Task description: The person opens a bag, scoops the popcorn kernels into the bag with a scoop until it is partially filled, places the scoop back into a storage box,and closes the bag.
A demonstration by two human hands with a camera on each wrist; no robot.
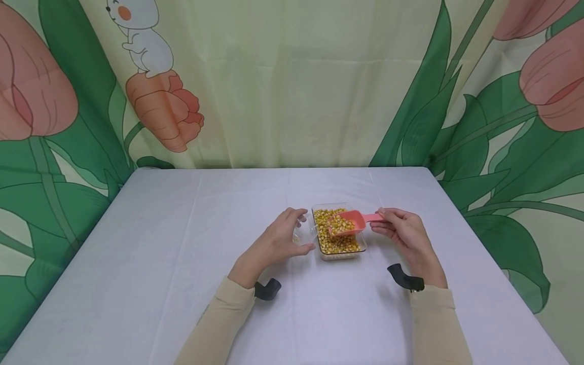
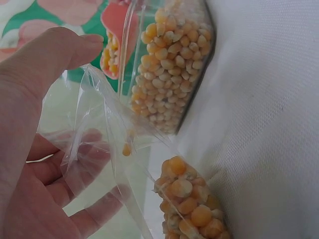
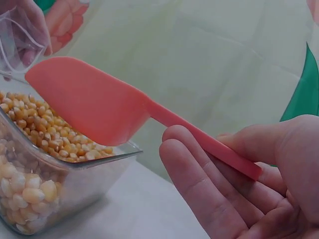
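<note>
A pink scoop (image 1: 359, 219) heaped with corn kernels (image 1: 341, 226) is above a clear rectangular container (image 1: 343, 257) full of yellow kernels. My right hand (image 1: 408, 234) grips its handle between thumb and fingers, as the right wrist view shows up close. Left of the container, my left hand (image 1: 279, 237) curves around a clear plastic bag (image 1: 303, 234), thumb and fingers spread apart at its mouth. Kernels (image 2: 193, 206) lie in the bottom of that bag in the left wrist view, with a lone kernel (image 2: 127, 149) higher up. The bag's far side is hidden in the head view.
A white cloth covers the table (image 1: 228, 203). Behind it hangs a curtain (image 1: 292, 111) printed with tulips, a rabbit and a carrot. Black straps with curved mounts (image 1: 405, 279) sit on both wrists.
</note>
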